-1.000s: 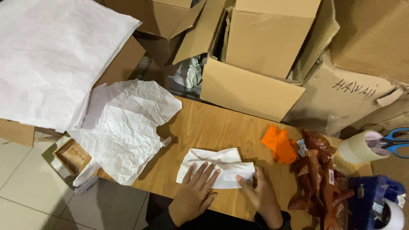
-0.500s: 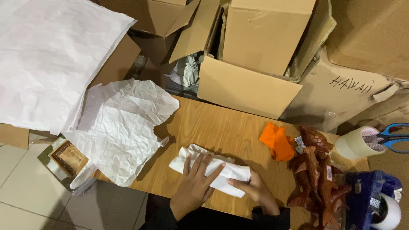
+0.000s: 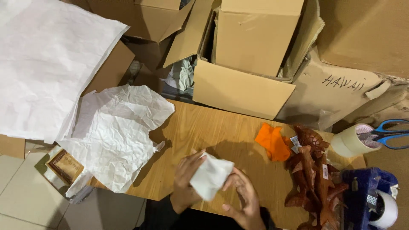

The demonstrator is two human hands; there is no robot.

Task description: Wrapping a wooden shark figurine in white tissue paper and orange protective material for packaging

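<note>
- Two bare hands meet over the near edge of the wooden table (image 3: pixel 221 132), and between them I see a small white paper bundle (image 3: pixel 210 175) lifted off the tabletop.
- My left hand (image 3: pixel 186 181) grips the bundle's left side: thumb and fingers are curled around it, with the fingertips (image 3: pixel 199 158) showing over its top edge.
- My right hand (image 3: pixel 242 196) sits just right of the bundle with the palm turned up; its fingers are loosely bent and touch the bundle's right edge. I cannot tell whether it truly clamps the paper or only steadies it.
- Left of my left hand, a large crumpled sheet of white paper (image 3: pixel 115 134) hangs over the table's left end. Beyond it, further left, a big flat stack of white sheets (image 3: pixel 42 68) rests on cardboard.
- Down and left of that same hand, on the tiled floor, lies a small brown box with a patterned lid (image 3: pixel 64 165), partly under the crumpled sheet.
- Up and right of my right hand lies an orange cloth (image 3: pixel 272 142), near but apart from it.
- Just right of the cloth stand dark red-brown wooden carvings (image 3: pixel 313 176), clustered along the table's right end.
- Further right I see a roll of tape (image 3: pixel 351 140) with blue-handled scissors (image 3: pixel 390 134) resting on it, and below them a dark blue bag (image 3: pixel 366 194).
- Beyond both hands, past the far table edge, open cardboard boxes (image 3: pixel 247 55) stand stacked.
</note>
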